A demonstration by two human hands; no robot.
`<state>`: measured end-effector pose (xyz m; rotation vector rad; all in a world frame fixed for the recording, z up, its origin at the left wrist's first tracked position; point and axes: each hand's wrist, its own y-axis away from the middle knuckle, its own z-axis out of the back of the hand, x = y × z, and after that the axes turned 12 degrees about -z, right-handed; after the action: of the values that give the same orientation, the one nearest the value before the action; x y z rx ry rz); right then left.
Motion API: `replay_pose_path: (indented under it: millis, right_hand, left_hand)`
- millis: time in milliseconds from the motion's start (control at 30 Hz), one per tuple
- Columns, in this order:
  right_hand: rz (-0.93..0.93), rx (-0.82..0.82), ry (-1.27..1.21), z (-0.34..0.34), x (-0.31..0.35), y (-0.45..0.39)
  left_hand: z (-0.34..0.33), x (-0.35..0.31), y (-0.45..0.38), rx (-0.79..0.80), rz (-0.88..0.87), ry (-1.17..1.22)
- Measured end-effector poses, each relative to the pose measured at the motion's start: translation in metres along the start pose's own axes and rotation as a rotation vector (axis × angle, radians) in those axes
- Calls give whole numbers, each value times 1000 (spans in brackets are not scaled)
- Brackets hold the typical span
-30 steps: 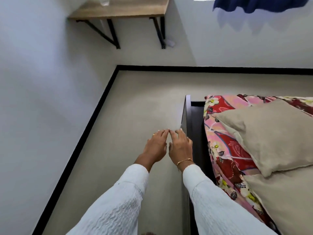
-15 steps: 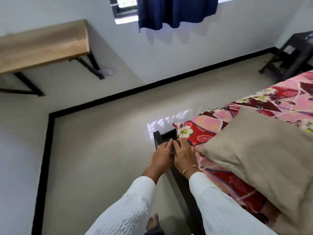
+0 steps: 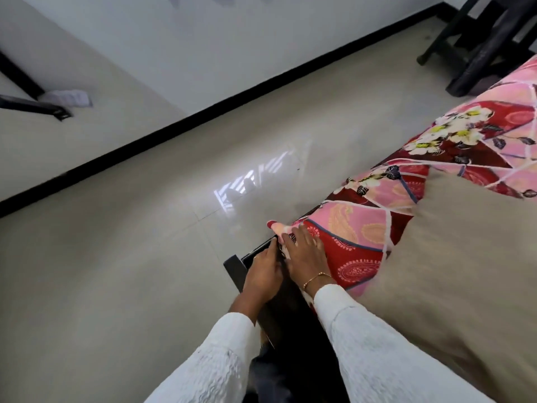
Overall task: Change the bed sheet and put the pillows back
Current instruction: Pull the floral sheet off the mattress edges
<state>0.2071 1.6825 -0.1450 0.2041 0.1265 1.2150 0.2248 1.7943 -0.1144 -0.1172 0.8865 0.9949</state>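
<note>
Soft floral bed sheet [image 3: 357,245] covers the mattress corner beside the pillow [image 3: 453,257]. It looks light and limp; best gripped at its edge. The right hand [image 3: 306,253] presses flat on it; the left hand [image 3: 263,273] seems to pinch the hem, though blurred.
</note>
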Motion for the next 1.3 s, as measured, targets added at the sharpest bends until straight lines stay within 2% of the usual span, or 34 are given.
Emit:
replay_pose_path:
  millis: [100,233,367,500,567,667,733,833,1000,1133,1200,1300]
  right_hand:
    - [16,51,105,-21,-4,-31]
    - [52,36,249,-37,-13,-50]
    - [170,-221,65,-52,-20,-53]
    - [164,-312,-242,-44,-23,-53]
    - [57,-359,-452,-31,-25,-49]
    - [-233,-388,-756,-5,-30,-36]
    - [-376,-478,-854,9,-33,-26]
    - [-471,-602,-963,36,-35,-26]
    - [-537,-890,-996,84,-65,-31]
    - [-449,-1069,-975,142,-101,-38]
    - [-348,-1077,-961,163,-106,-57]
    - [-288,-948,-796,158,-115,-63]
  left_hand:
    - [-4,16,-23,-8,-3,7]
    - [-6,34,-45,30,-21,12]
    - [-12,47,-61,87,-49,-29]
    - [-18,47,-70,154,-138,-82]
    - [-20,40,-75,162,-188,-76]
    - [-28,20,-79,126,-285,-13]
    - [-36,2,-77,58,-366,-59]
    - [-41,-31,-70,-101,-457,-146]
    - [-38,-100,-77,-143,-516,78]
    - [-12,-185,-103,-263,-363,628]
    - [2,-201,-122,-312,-342,759]
    - [4,-195,-139,-296,-382,632]
